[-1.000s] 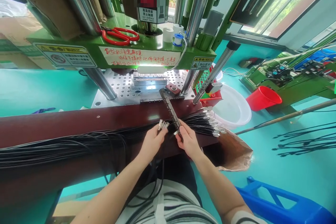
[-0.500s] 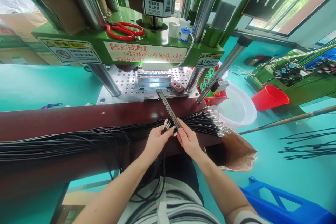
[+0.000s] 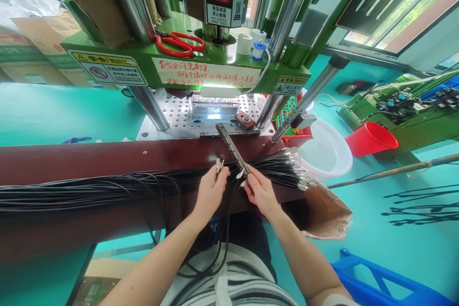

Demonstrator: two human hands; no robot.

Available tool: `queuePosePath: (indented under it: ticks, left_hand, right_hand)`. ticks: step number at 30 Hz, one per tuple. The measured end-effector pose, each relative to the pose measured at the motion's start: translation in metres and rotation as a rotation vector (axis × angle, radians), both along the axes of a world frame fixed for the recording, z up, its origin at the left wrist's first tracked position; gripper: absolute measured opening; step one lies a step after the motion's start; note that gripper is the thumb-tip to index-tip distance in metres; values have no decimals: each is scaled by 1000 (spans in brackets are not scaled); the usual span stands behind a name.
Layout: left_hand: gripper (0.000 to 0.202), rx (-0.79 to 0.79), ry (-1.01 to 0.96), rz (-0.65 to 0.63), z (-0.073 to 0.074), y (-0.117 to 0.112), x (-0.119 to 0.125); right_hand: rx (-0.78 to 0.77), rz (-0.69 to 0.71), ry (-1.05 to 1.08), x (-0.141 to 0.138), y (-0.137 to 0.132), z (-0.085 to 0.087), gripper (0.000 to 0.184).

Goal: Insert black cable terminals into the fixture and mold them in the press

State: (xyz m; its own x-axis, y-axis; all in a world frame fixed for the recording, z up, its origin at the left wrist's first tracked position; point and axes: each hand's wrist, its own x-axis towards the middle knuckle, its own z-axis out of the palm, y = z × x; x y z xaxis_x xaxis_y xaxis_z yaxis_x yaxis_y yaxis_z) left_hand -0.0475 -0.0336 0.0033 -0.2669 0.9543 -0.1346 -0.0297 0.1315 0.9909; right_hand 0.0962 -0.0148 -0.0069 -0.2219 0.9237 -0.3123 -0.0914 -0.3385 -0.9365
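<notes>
Your left hand (image 3: pixel 211 191) is gripping a few silver metal cable ends (image 3: pixel 218 164), and your right hand (image 3: pixel 261 191) is gripping the near end of a long, thin, dark metal bar (image 3: pixel 231 147), which is slanting over the dark brown table (image 3: pixel 89 160). You seem to be fitting ends into the bar; the next move is likely calling for steady holding and careful lining up.

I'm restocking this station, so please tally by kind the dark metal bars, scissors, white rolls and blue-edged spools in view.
Dark metal bars: 2, one in the right hand, one along the front edge of the perforated plate
Scissors: 1
White rolls: 2
Blue-edged spool: 1
Total: 6
</notes>
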Motion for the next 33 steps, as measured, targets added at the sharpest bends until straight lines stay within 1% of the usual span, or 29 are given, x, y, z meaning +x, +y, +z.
queuePosePath:
  ticks: [4,6,7,9,12,14,17,21,26,30,33]
  left_hand:
    - [20,57,349,-118,7,-2,1]
    - [17,100,446,-155,12,-2,1]
    - [16,125,464,-155,14,-1,0]
    - [16,134,422,-108,18,0,-5]
    - [20,42,241,-45,19,3,-15]
    - [23,-23,145,-87,17,5,-19]
    - [24,-73,81,-169,12,8,-19]
    - [24,-69,75,-159,6,10,-15]
    - [25,-46,80,-131,2,9,-14]
    - [25,-39,86,-116,0,9,-14]
    - [24,-35,88,-115,2,9,-13]
  right_hand:
    - [69,41,-32,0,-1,-6,50]
    - [95,58,-40,0,-1,-7,49]
    - [98,61,-42,0,-2,-6,50]
    - [83,55,-41,-1,-2,-4,50]
    - [35,41,-22,-1,-1,2,52]
    - [19,38,-1,0,-1,5,52]
    - [2,48,3,0,0,7,50]
    - [-10,48,-1,1,-1,8,49]
    - [-24,51,18,0,-1,8,49]
    - [-22,55,14,1,0,7,47]
    - [6,68,-8,1,0,4,49]
